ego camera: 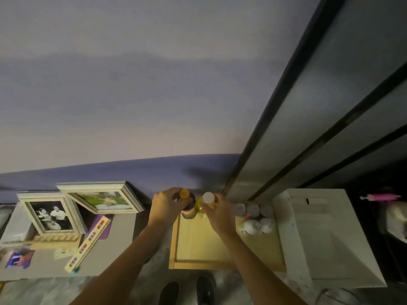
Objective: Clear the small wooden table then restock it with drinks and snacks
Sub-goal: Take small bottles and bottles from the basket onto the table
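Note:
The small wooden table (pixel 198 249) stands below me, against the wall. My left hand (pixel 167 205) grips a dark bottle (pixel 189 209) with an orange cap at the table's far left corner. Beside it, my right hand (pixel 220 214) holds a yellow bottle (pixel 203 205) with a white cap. Both bottles stand upright at the table's back edge. Three cans (pixel 253 210) stand at the back right, with two round white containers (pixel 258 225) in front of them.
A grey surface (pixel 116 245) to the left carries two framed photos (pixel 52 214), a long wooden board (pixel 88 245) and papers. A white cabinet (pixel 330 238) stands right of the table. Dark shelving (pixel 308 128) rises at the right. My shoes (pixel 187 291) show on the floor.

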Motion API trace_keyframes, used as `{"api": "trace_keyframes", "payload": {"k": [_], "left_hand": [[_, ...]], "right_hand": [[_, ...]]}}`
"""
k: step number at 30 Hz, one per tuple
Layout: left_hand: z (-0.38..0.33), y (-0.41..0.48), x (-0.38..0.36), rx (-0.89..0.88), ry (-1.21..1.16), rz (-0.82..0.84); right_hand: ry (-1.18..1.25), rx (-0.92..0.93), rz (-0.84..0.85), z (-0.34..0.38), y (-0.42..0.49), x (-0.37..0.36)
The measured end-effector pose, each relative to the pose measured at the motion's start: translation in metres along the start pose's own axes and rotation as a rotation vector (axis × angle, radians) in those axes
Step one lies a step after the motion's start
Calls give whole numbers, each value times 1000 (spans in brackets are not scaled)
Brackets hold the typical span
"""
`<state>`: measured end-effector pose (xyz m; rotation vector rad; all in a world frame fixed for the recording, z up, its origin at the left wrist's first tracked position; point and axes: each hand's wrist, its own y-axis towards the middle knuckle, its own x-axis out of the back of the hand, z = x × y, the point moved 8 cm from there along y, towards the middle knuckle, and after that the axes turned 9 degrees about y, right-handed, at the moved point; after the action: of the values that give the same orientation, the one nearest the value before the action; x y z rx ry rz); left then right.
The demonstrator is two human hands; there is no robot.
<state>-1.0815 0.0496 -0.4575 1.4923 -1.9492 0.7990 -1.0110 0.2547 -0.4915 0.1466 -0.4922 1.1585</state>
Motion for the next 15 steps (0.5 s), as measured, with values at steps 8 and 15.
{"api": "trace_keyframes", "payload": {"k": [8, 15], "left_hand": [[-6, 1, -6, -77, 39, -20], [-20, -11, -2, -123, 48, -66]], "right_hand": [[-49, -54, -37, -13, -6, -11], [-73, -50, 4, -13, -12, -12]]}}
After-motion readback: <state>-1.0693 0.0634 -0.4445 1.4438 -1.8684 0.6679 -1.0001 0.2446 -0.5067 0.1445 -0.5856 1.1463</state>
